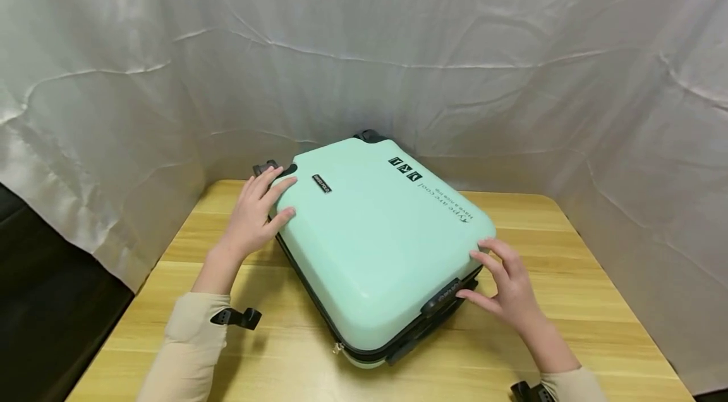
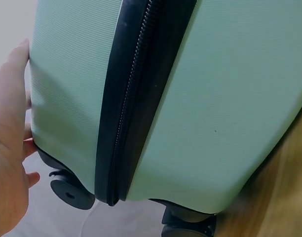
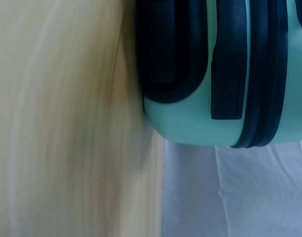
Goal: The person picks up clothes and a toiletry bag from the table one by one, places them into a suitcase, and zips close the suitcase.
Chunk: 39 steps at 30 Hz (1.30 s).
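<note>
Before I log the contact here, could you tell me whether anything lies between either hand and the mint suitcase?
Nothing visible does. The left hand rests on the suitcase near its wheels, and the right hand touches its near corner.

You get soft, even light in the head view, with weak shadows (edges bend slightly); both wrist views are close, and the table is blurred.
</note>
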Each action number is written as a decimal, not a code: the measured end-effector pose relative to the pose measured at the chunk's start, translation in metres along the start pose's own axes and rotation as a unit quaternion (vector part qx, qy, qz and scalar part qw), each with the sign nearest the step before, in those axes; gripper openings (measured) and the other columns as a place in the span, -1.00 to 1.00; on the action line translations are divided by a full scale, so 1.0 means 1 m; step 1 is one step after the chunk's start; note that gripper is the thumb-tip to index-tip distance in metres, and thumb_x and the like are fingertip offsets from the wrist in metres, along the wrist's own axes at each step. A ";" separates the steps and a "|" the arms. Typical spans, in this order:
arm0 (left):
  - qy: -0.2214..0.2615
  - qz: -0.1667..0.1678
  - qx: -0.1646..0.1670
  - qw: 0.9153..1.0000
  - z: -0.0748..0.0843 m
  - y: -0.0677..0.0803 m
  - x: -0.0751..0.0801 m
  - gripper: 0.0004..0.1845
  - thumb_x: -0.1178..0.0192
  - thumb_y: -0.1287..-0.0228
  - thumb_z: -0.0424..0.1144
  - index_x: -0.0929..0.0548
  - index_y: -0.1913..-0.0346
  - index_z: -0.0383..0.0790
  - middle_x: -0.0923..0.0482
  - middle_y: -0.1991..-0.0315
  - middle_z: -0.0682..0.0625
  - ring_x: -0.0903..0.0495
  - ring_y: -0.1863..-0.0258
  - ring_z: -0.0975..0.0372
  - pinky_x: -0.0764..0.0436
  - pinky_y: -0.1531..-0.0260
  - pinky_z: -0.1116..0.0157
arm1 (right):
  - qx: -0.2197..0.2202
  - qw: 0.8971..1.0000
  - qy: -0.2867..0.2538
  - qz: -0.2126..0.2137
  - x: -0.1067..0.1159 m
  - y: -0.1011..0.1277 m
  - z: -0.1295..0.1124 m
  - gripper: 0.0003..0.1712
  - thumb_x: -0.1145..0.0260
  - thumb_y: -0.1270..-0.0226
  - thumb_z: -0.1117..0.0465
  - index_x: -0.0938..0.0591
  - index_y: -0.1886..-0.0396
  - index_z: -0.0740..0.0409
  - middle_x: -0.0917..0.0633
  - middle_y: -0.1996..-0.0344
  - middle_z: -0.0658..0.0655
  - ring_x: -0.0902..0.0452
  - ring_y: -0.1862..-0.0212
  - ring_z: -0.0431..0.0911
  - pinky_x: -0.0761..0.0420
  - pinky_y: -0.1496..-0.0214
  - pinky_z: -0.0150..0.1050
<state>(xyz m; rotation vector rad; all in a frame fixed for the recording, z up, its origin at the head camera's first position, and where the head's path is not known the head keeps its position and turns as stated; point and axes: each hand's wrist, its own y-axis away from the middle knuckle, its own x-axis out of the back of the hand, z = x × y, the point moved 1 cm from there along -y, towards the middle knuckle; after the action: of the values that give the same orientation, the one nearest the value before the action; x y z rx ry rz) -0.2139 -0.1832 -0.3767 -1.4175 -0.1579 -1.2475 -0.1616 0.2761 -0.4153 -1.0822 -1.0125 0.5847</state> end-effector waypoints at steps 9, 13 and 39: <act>-0.027 0.047 0.004 0.999 0.017 0.014 -0.005 -0.25 0.21 -0.36 0.41 -0.41 -0.38 -0.01 -0.27 -0.42 -0.26 -0.17 -0.45 -0.15 -0.08 -0.37 -0.28 | -0.015 0.999 0.008 -0.030 0.007 0.011 0.031 -0.26 -0.30 -0.24 -0.21 -0.58 0.02 0.45 -0.55 0.01 0.49 -0.43 -0.14 0.28 -0.30 -0.47 -0.26; -0.040 0.056 -0.015 0.998 0.022 0.020 -0.005 -0.19 0.26 -0.31 0.48 -0.41 -0.38 0.01 -0.27 -0.42 -0.26 -0.18 -0.44 -0.15 -0.08 -0.37 -0.29 | -0.031 0.998 0.025 -0.053 0.010 0.016 0.042 -0.23 -0.27 -0.25 -0.22 -0.56 -0.05 0.44 -0.56 -0.06 0.48 -0.44 -0.18 0.27 -0.28 -0.47 -0.29; -0.072 0.066 -0.023 0.995 0.023 0.022 -0.004 0.00 0.16 0.05 0.69 -0.43 -0.36 0.15 -0.36 -0.35 -0.19 -0.27 -0.39 -0.08 -0.23 -0.37 -0.11 | -0.107 0.977 0.055 -0.176 0.010 0.013 0.009 0.31 -0.09 -0.13 -0.56 -0.21 -0.38 0.56 -0.20 -0.40 0.55 -0.03 -0.52 0.25 0.09 -0.61 -0.20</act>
<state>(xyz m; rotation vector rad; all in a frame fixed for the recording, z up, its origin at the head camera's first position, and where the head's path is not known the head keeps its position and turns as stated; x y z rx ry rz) -0.1870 -0.1700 -0.3873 -1.5329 -0.1322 -1.0465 -0.1642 0.2929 -0.4225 -1.0769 -1.1554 0.1279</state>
